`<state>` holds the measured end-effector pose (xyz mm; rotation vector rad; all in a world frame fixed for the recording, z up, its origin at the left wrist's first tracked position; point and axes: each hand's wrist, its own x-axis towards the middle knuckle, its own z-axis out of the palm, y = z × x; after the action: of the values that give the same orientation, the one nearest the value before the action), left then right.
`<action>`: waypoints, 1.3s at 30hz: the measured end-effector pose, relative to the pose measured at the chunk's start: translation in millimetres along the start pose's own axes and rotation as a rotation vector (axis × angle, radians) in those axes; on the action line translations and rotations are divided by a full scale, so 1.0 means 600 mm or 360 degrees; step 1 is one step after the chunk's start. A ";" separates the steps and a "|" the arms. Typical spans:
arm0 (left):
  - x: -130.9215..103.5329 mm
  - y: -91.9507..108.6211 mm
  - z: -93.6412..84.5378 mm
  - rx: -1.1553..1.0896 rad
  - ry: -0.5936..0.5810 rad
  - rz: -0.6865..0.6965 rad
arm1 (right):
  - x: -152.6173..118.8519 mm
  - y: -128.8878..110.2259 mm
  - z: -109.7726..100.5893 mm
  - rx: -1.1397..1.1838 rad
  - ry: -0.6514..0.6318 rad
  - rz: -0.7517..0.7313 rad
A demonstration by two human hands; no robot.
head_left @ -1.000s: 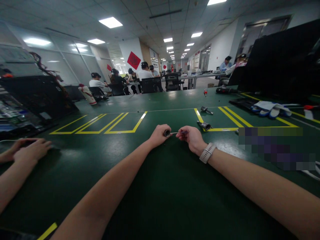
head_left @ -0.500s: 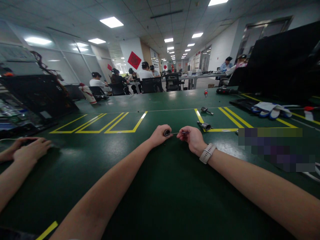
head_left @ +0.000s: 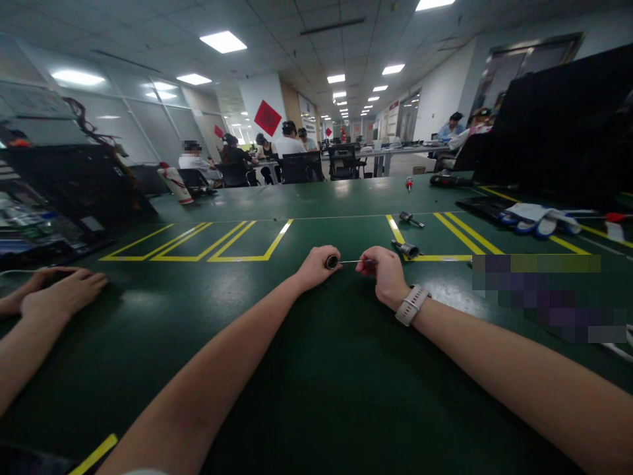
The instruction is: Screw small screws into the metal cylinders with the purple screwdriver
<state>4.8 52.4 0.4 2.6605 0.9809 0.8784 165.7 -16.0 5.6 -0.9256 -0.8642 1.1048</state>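
My left hand (head_left: 315,269) is wrapped around a cylindrical metal part (head_left: 331,262), whose dark round opening faces me. In my right hand (head_left: 388,274), which wears a light watch band, is a thin screwdriver (head_left: 350,262) with its handle mostly hidden by the fingers. Its slim shaft runs left to the side of the metal part; whether the tip touches cannot be made out. Beyond my right hand lies a cup-shaped metal part (head_left: 409,250), and behind that a smaller metal piece (head_left: 411,220).
A co-worker's hands (head_left: 66,290) rest on the green table (head_left: 316,369) at left. Yellow tape (head_left: 242,259) marks boxes farther back. White-and-blue gloves (head_left: 539,218), a dark tool (head_left: 450,179) and a small red item (head_left: 409,184) lie toward the right. Black panels stand at both sides.
My right hand has turned slightly, its fingers curling inward, and more of the screwdriver's shaft shows. The left hand still grips the metal part in nearly the same spot.
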 end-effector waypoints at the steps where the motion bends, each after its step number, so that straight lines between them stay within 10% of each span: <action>1: 0.000 0.001 0.000 0.0001 -0.0003 -0.0001 | -0.001 -0.001 0.000 -0.0015 -0.0004 -0.0026; 25: -0.001 -0.004 0.003 0.0030 0.0006 -0.0001 | -0.005 0.002 -0.003 -0.0255 -0.0086 -0.0256; 39: -0.001 -0.006 0.005 0.0005 0.0025 -0.0018 | -0.050 -0.013 0.020 -0.0989 -0.0385 -0.0738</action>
<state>3.8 55.0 -3.5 2.6519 1.0008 0.8970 150.5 -44.3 13.7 -1.0266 -1.5851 0.5479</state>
